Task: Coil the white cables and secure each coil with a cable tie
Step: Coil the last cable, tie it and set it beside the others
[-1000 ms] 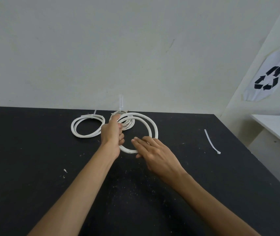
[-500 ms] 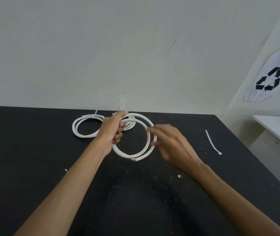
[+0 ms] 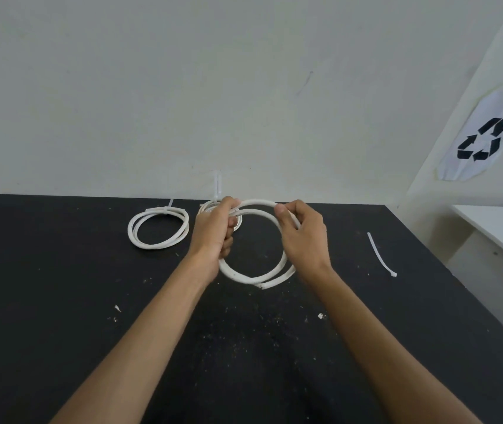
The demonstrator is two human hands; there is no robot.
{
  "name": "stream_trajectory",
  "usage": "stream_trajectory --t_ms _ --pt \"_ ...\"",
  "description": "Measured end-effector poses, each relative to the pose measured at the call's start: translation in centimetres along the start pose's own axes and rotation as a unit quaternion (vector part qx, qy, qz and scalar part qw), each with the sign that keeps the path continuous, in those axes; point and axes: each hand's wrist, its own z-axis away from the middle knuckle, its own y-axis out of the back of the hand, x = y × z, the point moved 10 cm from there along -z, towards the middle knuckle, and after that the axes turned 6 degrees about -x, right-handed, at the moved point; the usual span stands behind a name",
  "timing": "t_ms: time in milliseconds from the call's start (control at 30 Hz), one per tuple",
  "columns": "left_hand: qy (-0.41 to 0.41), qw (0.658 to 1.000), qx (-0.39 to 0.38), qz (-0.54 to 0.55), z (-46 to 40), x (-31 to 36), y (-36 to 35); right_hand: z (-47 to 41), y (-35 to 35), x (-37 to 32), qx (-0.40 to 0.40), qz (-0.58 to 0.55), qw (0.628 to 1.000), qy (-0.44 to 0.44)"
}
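A white cable coil (image 3: pixel 255 278) of about two loops hangs between my hands above the black table (image 3: pixel 60 286). My left hand (image 3: pixel 215 232) grips its left side with curled fingers. My right hand (image 3: pixel 300 232) holds its upper right arc, thumb and fingers curled round the cable. A cut cable end shows at the coil's bottom. A tied coil (image 3: pixel 158 228) with a cable tie on top lies at the back left. Another small coil (image 3: pixel 206 208) lies mostly hidden behind my left hand, its tie tail (image 3: pixel 218 186) standing upright. A loose cable tie (image 3: pixel 380 254) lies to the right.
White crumbs and scraps (image 3: pixel 320 316) dot the table in front of me. A wall stands right behind the table's far edge. A white shelf (image 3: pixel 495 228) sits to the right, beside a recycling sign (image 3: pixel 482 140) on the wall.
The coil has been lifted off the table. My right hand moved from the coil's near side up to its upper right arc and took hold of it. My left hand kept its grip.
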Motion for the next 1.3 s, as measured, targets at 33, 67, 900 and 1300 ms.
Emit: stream_trajectory --t_ms 33,67,900,1300 --pt "-0.002 1.000 0.016 0.012 0.0 -0.2 0.0 0.1 -0.1 -0.2 0.014 -0.010 1.000 -0.004" --pt "-0.005 0.999 0.029 0.020 0.1 -0.3 0.1 0.3 -0.1 -0.4 0.027 -0.014 1.000 0.000" --pt "-0.033 0.956 0.010 0.292 1.8 -1.0 -1.5 3.0 -0.7 -1.5 0.151 -0.137 0.978 0.041" --pt "0.024 0.975 -0.219 -0.018 1.4 0.3 -2.1 1.1 -1.2 -4.0 -0.096 0.074 0.976 0.181"
